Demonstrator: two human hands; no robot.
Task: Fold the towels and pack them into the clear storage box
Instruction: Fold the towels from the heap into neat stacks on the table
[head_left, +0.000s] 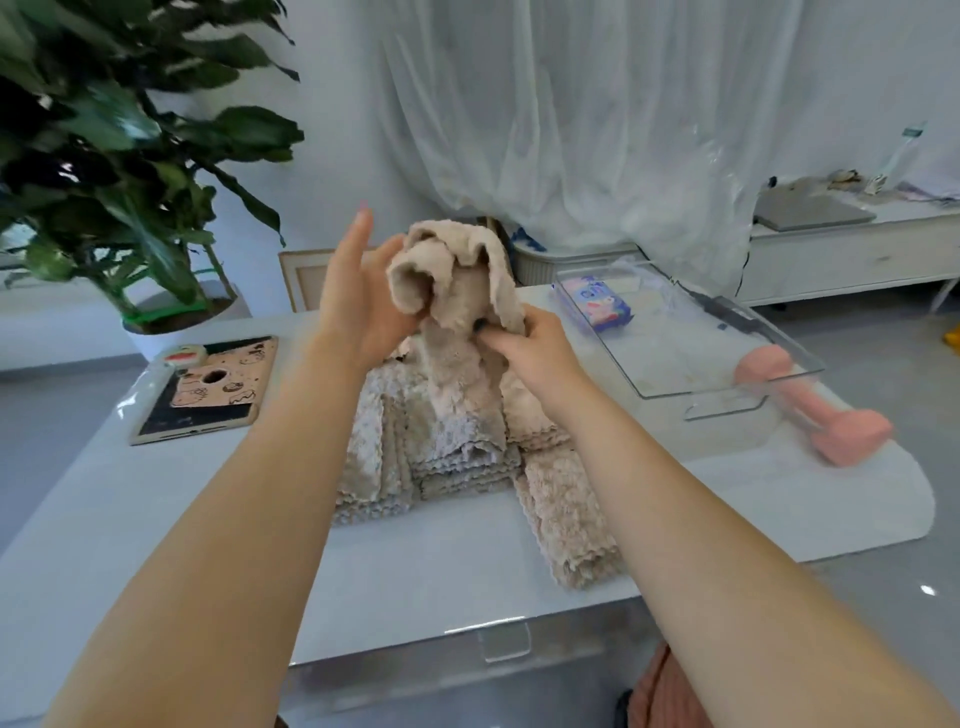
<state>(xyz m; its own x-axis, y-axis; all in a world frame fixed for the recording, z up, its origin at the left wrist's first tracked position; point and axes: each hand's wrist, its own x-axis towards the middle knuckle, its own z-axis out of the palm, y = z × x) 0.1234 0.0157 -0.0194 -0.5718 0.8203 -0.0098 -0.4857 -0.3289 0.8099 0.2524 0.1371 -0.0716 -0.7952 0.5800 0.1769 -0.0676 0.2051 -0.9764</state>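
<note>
A beige fluffy towel (457, 291) hangs bunched above the table's middle, its lower end draping down onto a pile of similar towels (415, 457). My right hand (524, 343) pinches the raised towel at its right side. My left hand (358, 296) touches the towel's left side with the thumb against it and the fingers stretched upward. One more towel (566, 519) lies stretched out toward the table's front. The clear storage box (691, 358) stands at the right rear of the table, holding a small colourful packet (597, 304).
A pink dumbbell (810, 405) lies right of the box near the table's right edge. A tablet in a patterned case (208, 389) rests at the left. A large potted plant (130, 171) stands behind it. A white cabinet (852, 249) is at far right.
</note>
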